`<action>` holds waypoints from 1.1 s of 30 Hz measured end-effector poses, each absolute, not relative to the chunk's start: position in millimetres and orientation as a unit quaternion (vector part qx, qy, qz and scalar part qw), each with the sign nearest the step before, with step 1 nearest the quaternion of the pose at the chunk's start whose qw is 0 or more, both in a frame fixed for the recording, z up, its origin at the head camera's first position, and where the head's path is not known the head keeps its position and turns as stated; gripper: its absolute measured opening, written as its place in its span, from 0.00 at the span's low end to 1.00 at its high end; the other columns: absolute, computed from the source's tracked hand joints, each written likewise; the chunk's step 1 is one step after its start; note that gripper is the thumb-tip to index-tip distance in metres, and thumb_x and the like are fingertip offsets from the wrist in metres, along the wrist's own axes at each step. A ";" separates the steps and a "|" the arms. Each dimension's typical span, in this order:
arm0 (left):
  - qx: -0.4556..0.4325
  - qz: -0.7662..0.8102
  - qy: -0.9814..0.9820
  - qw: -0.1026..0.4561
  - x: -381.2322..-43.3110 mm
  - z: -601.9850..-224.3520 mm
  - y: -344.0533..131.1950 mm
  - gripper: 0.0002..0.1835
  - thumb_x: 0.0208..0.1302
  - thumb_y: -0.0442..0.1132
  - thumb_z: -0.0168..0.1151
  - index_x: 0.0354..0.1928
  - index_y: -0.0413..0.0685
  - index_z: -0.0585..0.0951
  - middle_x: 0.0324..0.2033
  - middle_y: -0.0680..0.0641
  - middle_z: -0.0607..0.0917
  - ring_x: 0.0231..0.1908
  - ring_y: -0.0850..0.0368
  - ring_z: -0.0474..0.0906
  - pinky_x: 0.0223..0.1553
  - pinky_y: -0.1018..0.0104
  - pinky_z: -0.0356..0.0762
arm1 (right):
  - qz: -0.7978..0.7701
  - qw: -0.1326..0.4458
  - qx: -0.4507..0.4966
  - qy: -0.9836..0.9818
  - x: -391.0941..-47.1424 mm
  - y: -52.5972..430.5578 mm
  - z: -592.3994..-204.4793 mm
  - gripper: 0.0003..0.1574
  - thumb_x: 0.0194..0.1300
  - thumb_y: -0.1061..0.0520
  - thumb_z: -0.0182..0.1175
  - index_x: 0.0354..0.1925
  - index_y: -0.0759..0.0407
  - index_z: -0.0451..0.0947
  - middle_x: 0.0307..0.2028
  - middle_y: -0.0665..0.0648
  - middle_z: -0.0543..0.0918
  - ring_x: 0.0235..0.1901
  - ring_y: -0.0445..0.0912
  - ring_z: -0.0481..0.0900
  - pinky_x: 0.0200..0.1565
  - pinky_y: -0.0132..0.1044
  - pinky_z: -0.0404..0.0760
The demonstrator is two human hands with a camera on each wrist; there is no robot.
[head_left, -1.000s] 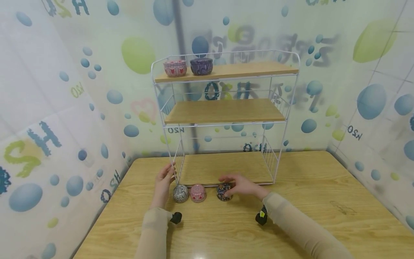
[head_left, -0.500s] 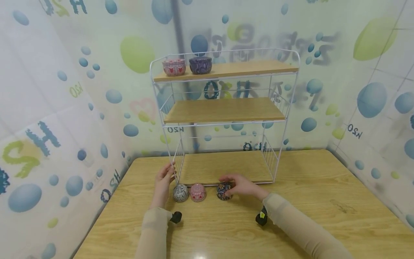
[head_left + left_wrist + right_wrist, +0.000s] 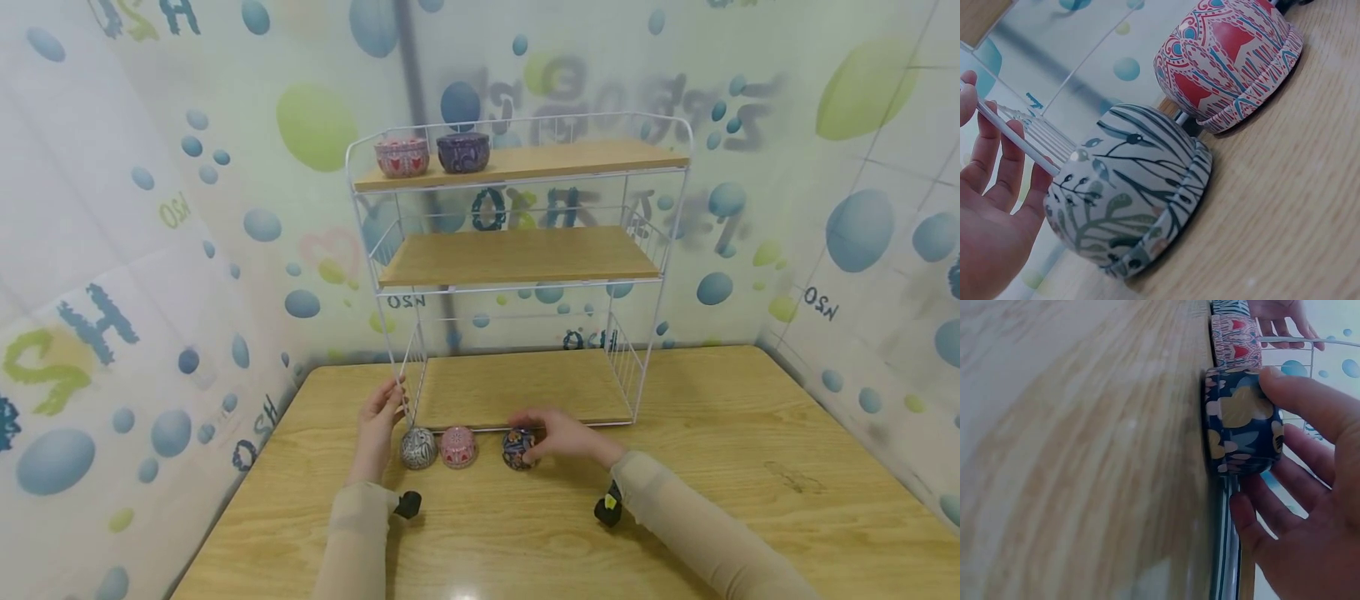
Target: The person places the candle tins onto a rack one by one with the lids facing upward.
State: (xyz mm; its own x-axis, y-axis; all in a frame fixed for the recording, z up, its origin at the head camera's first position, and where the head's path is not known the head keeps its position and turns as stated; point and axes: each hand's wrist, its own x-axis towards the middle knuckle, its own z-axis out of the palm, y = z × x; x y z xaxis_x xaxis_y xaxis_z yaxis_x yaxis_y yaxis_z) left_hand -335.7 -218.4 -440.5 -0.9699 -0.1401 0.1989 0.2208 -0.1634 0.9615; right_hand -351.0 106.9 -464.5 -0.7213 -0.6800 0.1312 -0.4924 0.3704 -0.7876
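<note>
My left hand (image 3: 381, 421) holds the left front post of a white wire shelf rack (image 3: 517, 283); in the left wrist view its thumb and fingers lie about the thin white rod (image 3: 1019, 139). My right hand (image 3: 562, 435) grips a small dark blue floral tin (image 3: 1244, 419) on the table, thumb on one side and fingers on the other. Left of it stand a pink tin with red hearts (image 3: 458, 447) and a white tin with a dark leaf pattern (image 3: 418, 448). All three stand in a row along the rack's bottom front edge, narrow end up.
On the rack's top shelf (image 3: 585, 157) sit a pink heart tin (image 3: 402, 157) and a dark purple tin (image 3: 462, 153). Below are the middle shelf (image 3: 525, 254) and bottom shelf (image 3: 517, 387). The wooden table (image 3: 510, 533) meets printed curtains (image 3: 750, 275) behind.
The dark floral tin and the right thumb have shifted very slightly. The left hand keeps its place on the post, and the other tins stay where they were.
</note>
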 end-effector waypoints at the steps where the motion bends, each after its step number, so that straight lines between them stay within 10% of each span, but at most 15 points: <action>1: -0.033 -0.761 -0.637 0.118 -335.8 -440.6 -218.5 0.20 0.74 0.35 0.51 0.62 0.31 0.71 0.46 0.39 0.76 0.45 0.53 0.72 0.59 0.42 0.64 | -0.431 0.111 -0.355 0.822 -350.5 106.9 -464.8 0.38 0.52 0.61 0.73 0.61 0.64 0.72 0.56 0.60 0.77 0.54 0.54 0.75 0.53 0.44 0.76; 6: -0.036 -0.760 -0.637 0.119 -335.8 -440.7 -218.5 0.20 0.74 0.35 0.51 0.62 0.30 0.70 0.39 0.50 0.78 0.44 0.54 0.73 0.59 0.41 0.64 | -0.410 0.109 -0.347 0.836 -348.5 106.8 -466.6 0.41 0.51 0.59 0.74 0.62 0.61 0.72 0.58 0.62 0.75 0.54 0.56 0.74 0.55 0.50 0.74; 20: -0.023 -0.758 -0.640 0.126 -337.1 -440.4 -217.2 0.19 0.73 0.36 0.52 0.61 0.30 0.72 0.46 0.35 0.75 0.43 0.55 0.74 0.57 0.46 0.68 | -0.355 0.084 -0.354 0.861 -350.0 103.6 -472.4 0.44 0.48 0.56 0.76 0.63 0.58 0.72 0.59 0.60 0.75 0.56 0.55 0.74 0.55 0.50 0.74; 33: -0.028 -0.757 -0.641 0.123 -335.5 -439.4 -216.4 0.20 0.74 0.34 0.51 0.62 0.30 0.71 0.35 0.57 0.79 0.42 0.58 0.74 0.57 0.46 0.68 | -0.345 0.066 -0.353 0.867 -346.6 102.1 -469.2 0.43 0.47 0.57 0.77 0.61 0.59 0.73 0.57 0.62 0.76 0.54 0.56 0.75 0.54 0.51 0.74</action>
State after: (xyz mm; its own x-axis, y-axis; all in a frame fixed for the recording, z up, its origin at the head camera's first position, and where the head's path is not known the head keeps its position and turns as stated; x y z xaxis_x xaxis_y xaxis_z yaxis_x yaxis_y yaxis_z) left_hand -335.5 -216.4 -439.4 -0.9684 -0.1505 0.1989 0.2211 -0.1484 0.9639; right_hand -346.6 102.1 -469.2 -0.7414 -0.6585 0.1296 -0.5673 0.5117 -0.6453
